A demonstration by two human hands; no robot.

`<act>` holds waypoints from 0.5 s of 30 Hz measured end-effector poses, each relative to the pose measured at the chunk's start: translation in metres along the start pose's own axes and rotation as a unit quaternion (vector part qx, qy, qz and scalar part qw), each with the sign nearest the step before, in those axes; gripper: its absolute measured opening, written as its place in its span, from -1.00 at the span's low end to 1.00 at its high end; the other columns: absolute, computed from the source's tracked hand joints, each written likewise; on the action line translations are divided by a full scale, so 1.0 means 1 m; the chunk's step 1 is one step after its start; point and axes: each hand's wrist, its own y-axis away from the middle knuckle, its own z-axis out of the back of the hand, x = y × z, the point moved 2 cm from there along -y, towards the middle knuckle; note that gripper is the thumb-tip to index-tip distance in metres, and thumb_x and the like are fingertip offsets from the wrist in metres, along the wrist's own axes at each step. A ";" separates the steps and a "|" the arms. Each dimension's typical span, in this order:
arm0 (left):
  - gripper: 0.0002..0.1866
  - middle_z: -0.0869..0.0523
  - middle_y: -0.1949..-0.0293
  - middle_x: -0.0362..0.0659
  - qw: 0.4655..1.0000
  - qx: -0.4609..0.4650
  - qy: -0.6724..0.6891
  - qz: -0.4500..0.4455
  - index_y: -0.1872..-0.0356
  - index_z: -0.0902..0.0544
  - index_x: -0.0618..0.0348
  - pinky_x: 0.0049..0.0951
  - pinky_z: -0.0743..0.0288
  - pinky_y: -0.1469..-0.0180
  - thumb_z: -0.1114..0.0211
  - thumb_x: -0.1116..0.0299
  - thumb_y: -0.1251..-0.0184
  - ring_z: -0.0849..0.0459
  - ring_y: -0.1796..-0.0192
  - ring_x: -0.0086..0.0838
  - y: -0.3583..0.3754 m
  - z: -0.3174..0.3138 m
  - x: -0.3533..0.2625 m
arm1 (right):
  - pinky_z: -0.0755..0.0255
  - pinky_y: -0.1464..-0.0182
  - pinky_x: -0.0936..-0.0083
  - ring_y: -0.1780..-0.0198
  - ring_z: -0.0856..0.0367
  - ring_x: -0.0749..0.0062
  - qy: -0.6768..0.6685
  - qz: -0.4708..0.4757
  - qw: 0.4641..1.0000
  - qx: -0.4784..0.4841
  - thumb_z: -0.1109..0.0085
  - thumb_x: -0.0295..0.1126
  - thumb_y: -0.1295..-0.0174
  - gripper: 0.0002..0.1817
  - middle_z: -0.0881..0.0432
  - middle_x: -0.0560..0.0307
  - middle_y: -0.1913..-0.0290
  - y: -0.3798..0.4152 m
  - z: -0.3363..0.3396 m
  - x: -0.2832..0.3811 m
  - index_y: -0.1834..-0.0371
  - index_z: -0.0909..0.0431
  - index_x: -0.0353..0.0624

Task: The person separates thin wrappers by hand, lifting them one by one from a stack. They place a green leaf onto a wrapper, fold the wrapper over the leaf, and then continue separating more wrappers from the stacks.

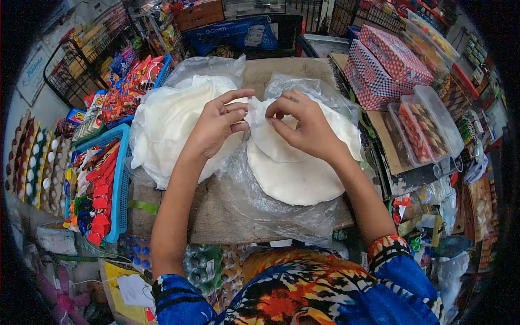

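Over a stack of thin round white wrapper sheets (298, 181), my right hand (303, 122) is closed in a pinch at the edge of a raised, translucent wrapper sheet (271, 143). My left hand (216, 122) is beside that edge, its fingers apart; any contact between its fingertips and the sheet is hard to make out. To the left, partly behind my left forearm, lies a loose, ruffled pile of white sheets (162, 124). Clear plastic (238, 184) spreads under the stack, and more plastic shows behind both piles.
The piles rest on a worn board (216, 227). A blue basket (123, 179) of packaged snacks and egg trays (40, 162) stand left. Checkered boxes (374, 81) and a clear plastic container (441, 127) stand right. A blue banner (233, 35) is at the back.
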 end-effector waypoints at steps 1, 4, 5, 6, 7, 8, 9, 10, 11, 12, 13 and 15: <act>-0.55 -0.65 0.12 -0.20 1.000 0.006 0.009 0.008 -0.22 -0.46 0.24 -0.53 -0.57 0.05 -0.16 0.58 -0.26 -0.63 0.10 -0.57 0.000 0.000 0.000 | -0.34 0.20 0.29 0.27 -0.50 0.18 -0.003 -0.001 1.000 0.006 -0.22 -0.52 0.00 -0.90 -0.54 0.09 0.41 0.000 0.000 -0.001 0.38 -0.54 -0.18; -0.53 -0.65 0.09 -0.20 1.000 0.014 -0.012 0.006 -0.19 -0.49 0.23 -0.52 -0.55 -0.01 -0.15 0.63 -0.21 -0.62 0.04 -0.54 0.003 -0.006 -0.003 | -0.34 0.20 0.30 0.27 -0.49 0.18 0.003 -0.002 1.000 0.009 -0.22 -0.52 0.01 -0.89 -0.54 0.09 0.40 0.001 -0.003 -0.003 0.39 -0.54 -0.18; -0.52 -0.65 0.08 -0.21 0.999 0.015 -0.042 -0.004 -0.17 -0.52 0.23 -0.51 -0.54 -0.04 -0.14 0.66 -0.17 -0.62 0.02 -0.51 0.004 -0.008 -0.004 | -0.33 0.20 0.30 0.27 -0.49 0.18 0.011 -0.001 1.000 0.006 -0.23 -0.52 0.01 -0.89 -0.54 0.09 0.40 0.001 -0.003 -0.004 0.39 -0.54 -0.18; -0.52 -0.65 0.08 -0.21 0.999 0.015 -0.042 -0.004 -0.17 -0.52 0.23 -0.51 -0.54 -0.04 -0.14 0.66 -0.17 -0.62 0.02 -0.51 0.003 -0.009 -0.002 | -0.33 0.20 0.30 0.27 -0.49 0.18 0.011 -0.002 1.000 0.006 -0.23 -0.52 0.01 -0.89 -0.54 0.09 0.40 0.001 -0.004 -0.005 0.39 -0.54 -0.18; -0.54 -0.65 0.08 -0.20 0.991 0.036 -0.114 -0.061 -0.11 -0.57 0.22 -0.50 -0.52 -0.05 -0.14 0.68 -0.12 -0.61 0.02 -0.49 0.001 -0.010 0.000 | -0.34 0.20 0.31 0.27 -0.49 0.18 0.013 -0.002 1.000 0.002 -0.24 -0.51 0.00 -0.90 -0.54 0.09 0.41 0.002 -0.003 -0.006 0.39 -0.54 -0.18; -0.56 -0.65 0.09 -0.20 0.974 0.056 -0.186 -0.118 -0.04 -0.63 0.22 -0.49 -0.51 -0.06 -0.14 0.69 -0.07 -0.61 0.02 -0.46 0.000 -0.011 0.000 | -0.34 0.20 0.31 0.27 -0.49 0.18 0.015 -0.002 1.000 -0.003 -0.24 -0.49 -0.02 -0.90 -0.53 0.09 0.41 0.002 -0.003 -0.006 0.39 -0.54 -0.18; -0.56 -0.65 0.09 -0.20 0.974 0.057 -0.186 -0.118 -0.04 -0.63 0.22 -0.49 -0.51 -0.06 -0.14 0.69 -0.07 -0.61 0.02 -0.46 0.000 -0.011 0.001 | -0.34 0.20 0.31 0.27 -0.49 0.18 0.015 -0.002 1.000 -0.003 -0.24 -0.49 -0.02 -0.90 -0.53 0.09 0.41 0.002 -0.003 -0.006 0.39 -0.54 -0.18; -0.59 -0.66 0.09 -0.17 0.960 0.031 -0.244 -0.136 0.03 -0.67 0.22 -0.49 -0.50 -0.05 -0.15 0.70 -0.04 -0.61 0.04 -0.46 0.000 -0.010 0.000 | -0.34 0.20 0.32 0.27 -0.49 0.18 0.006 -0.009 1.000 -0.004 -0.26 -0.45 -0.03 -0.89 -0.53 0.08 0.41 0.001 -0.003 -0.006 0.39 -0.54 -0.18; -0.61 -0.66 0.10 -0.15 0.941 0.005 -0.301 -0.153 0.10 -0.71 0.22 -0.49 -0.50 -0.04 -0.16 0.70 -0.01 -0.62 0.06 -0.45 0.000 -0.010 0.000 | -0.34 0.20 0.33 0.26 -0.49 0.18 -0.003 -0.016 1.000 -0.005 -0.27 -0.40 -0.05 -0.87 -0.53 0.07 0.41 0.001 -0.002 -0.006 0.39 -0.54 -0.18; -0.61 -0.66 0.10 -0.15 0.941 0.005 -0.301 -0.153 0.10 -0.71 0.22 -0.49 -0.50 -0.04 -0.16 0.70 -0.01 -0.62 0.06 -0.45 0.000 -0.009 -0.001 | -0.34 0.20 0.33 0.26 -0.49 0.18 -0.003 -0.016 1.000 -0.004 -0.27 -0.40 -0.05 -0.87 -0.53 0.07 0.41 0.000 0.000 -0.003 0.39 -0.54 -0.18; -0.65 -0.66 0.13 -0.15 0.941 -0.023 -0.308 -0.137 0.15 -0.72 0.23 -0.50 -0.50 -0.01 -0.17 0.69 -0.01 -0.61 0.09 -0.46 0.001 -0.008 -0.003 | -0.34 0.18 0.30 0.24 -0.50 0.18 0.018 -0.030 0.999 0.031 -0.29 -0.29 -0.05 -0.79 -0.54 0.08 0.39 0.000 0.003 0.001 0.38 -0.54 -0.17; -0.69 -0.65 0.17 -0.15 0.940 -0.051 -0.314 -0.121 0.20 -0.74 0.23 -0.51 -0.49 0.02 -0.18 0.67 -0.01 -0.61 0.12 -0.47 0.001 -0.008 -0.005 | -0.34 0.17 0.27 0.22 -0.50 0.18 0.040 -0.043 0.996 0.067 -0.31 -0.17 -0.06 -0.71 -0.55 0.09 0.38 0.000 0.004 0.009 0.38 -0.54 -0.17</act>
